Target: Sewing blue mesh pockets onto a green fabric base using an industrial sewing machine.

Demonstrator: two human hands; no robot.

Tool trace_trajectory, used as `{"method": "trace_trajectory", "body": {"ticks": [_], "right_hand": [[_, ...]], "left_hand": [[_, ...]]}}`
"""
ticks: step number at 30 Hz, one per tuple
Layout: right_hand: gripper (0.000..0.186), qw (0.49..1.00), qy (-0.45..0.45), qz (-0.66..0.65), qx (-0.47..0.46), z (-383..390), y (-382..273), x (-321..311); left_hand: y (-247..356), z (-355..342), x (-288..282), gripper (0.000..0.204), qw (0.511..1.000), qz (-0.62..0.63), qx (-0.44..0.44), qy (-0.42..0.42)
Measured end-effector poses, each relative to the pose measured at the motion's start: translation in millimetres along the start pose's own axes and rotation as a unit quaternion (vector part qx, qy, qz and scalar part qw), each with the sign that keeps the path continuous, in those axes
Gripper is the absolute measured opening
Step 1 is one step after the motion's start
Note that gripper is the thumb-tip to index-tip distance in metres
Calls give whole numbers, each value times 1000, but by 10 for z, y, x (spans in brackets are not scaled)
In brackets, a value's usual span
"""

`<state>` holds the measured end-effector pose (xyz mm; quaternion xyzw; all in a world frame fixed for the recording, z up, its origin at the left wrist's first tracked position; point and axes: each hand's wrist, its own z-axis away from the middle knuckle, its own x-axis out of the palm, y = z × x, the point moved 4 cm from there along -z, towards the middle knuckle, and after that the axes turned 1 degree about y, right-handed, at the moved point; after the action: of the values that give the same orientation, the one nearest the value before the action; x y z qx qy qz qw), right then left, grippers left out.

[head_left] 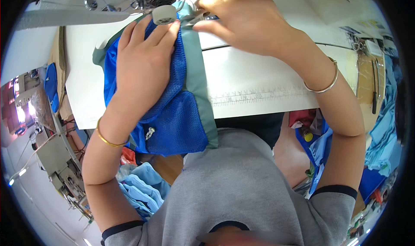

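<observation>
Two bare hands work at the far side of a white worktop, close to a sewing machine. Beneath the left hand lies a blue mesh piece, edged along its right side by a grey-green strip; its near end hangs over the worktop's front edge. That hand rests palm down on the mesh, fingers slightly spread, their tips near a round white part of the machine. The right hand pinches a small metal tool between thumb and fingers, over the strip's upper end; blur hides the tool's exact kind. Ruler markings run along the worktop's front, right of the strip. Light blue cloth is heaped below, at the left.
</observation>
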<state>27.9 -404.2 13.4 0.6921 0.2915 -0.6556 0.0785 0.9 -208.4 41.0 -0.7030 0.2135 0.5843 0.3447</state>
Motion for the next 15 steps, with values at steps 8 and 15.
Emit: {"method": "trace_trajectory", "body": {"ticks": [8,15], "right_hand": [[23,971,235,25,-42,-83,22,149],[39,987,135,-15,-87,333,-342,39]], "left_hand": [[-88,31,138,43,973,208,-45,94],[-104,30,-1,58,985,174,5,3]]}}
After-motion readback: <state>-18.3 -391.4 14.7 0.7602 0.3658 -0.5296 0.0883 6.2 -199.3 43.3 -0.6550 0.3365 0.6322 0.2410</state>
